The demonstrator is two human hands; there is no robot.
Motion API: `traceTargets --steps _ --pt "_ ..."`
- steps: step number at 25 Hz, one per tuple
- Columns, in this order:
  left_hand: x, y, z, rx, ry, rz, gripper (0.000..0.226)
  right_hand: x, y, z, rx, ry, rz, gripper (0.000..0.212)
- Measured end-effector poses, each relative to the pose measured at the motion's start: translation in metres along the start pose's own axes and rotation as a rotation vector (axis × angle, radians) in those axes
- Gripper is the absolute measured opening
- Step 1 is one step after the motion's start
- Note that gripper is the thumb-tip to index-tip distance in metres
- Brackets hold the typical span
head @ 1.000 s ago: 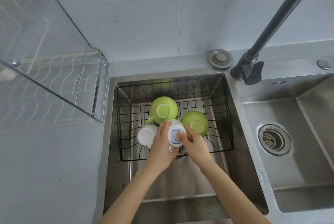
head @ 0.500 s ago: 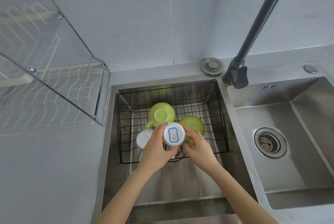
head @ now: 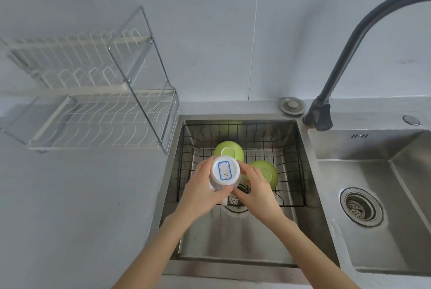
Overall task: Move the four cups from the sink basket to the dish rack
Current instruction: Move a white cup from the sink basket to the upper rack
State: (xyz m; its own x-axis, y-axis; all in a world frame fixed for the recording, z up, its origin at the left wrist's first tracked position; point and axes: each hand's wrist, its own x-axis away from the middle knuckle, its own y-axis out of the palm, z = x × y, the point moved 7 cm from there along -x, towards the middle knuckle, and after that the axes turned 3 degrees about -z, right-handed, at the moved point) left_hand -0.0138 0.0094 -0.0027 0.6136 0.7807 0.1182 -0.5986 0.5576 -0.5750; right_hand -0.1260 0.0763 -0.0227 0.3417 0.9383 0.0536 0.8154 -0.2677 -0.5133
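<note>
An upside-down white cup (head: 225, 171) with a blue-edged label on its base is held above the black wire sink basket (head: 289, 148). My left hand (head: 200, 190) wraps its left side and my right hand (head: 253, 186) grips its right side. Two green cups lie upside down in the basket: one (head: 231, 148) just behind the white cup, the other (head: 268, 173) to the right, partly behind my right hand. The second white cup is hidden behind my left hand. The white wire dish rack (head: 98, 116) stands on the counter to the left.
The basket sits in the left steel basin (head: 233, 237); a second basin with a drain (head: 360, 207) lies to the right. A dark curved faucet (head: 345, 55) rises behind the sinks. A clear splash panel (head: 140, 64) stands at the rack's right end. Grey counter (head: 81, 207) spreads left.
Both hands have lifted the white cup up out of the basket and a little to the left. My view has tilted up, showing the whole dish rack.
</note>
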Motion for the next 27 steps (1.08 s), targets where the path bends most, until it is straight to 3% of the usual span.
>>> traceTargets --steps 11,20,27 --pt "0.038 -0.108 -0.016 0.046 0.034 0.083 0.056 0.001 0.058 -0.099 -0.012 -0.068 -0.017 0.055" --pt "0.061 -0.209 -0.027 0.161 0.185 -0.204 0.033 0.001 0.101 -0.179 -0.041 -0.151 0.061 0.053" --pt "0.059 -0.282 -0.016 0.023 0.333 -0.245 0.058 -0.008 0.11 -0.245 -0.109 -0.214 0.146 0.05"
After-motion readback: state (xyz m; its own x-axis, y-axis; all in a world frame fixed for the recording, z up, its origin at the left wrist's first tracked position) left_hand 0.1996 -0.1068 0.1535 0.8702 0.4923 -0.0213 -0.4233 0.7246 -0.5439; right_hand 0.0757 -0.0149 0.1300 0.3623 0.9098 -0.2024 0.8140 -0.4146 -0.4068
